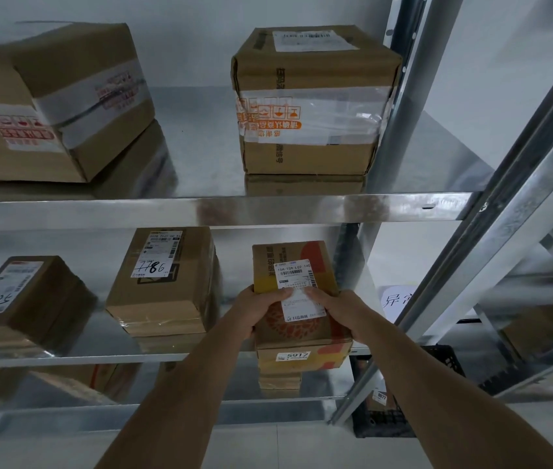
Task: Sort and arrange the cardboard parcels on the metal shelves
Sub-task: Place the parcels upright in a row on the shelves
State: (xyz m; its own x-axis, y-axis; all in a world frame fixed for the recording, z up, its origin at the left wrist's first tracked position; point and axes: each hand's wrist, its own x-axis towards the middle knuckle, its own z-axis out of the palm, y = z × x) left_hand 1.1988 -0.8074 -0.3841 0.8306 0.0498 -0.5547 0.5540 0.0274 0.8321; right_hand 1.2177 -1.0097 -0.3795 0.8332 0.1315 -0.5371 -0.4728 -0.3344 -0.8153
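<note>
Orange-printed parcel (297,299): sitting at right end of middle shelf (65,357), label up, number 5917 facing out for reading. Left hand (254,313), right hand (339,311) gripping its sides, fingers curled, thumbs pressing label, likely squaring it beside parcel 7786 (163,282).
</note>
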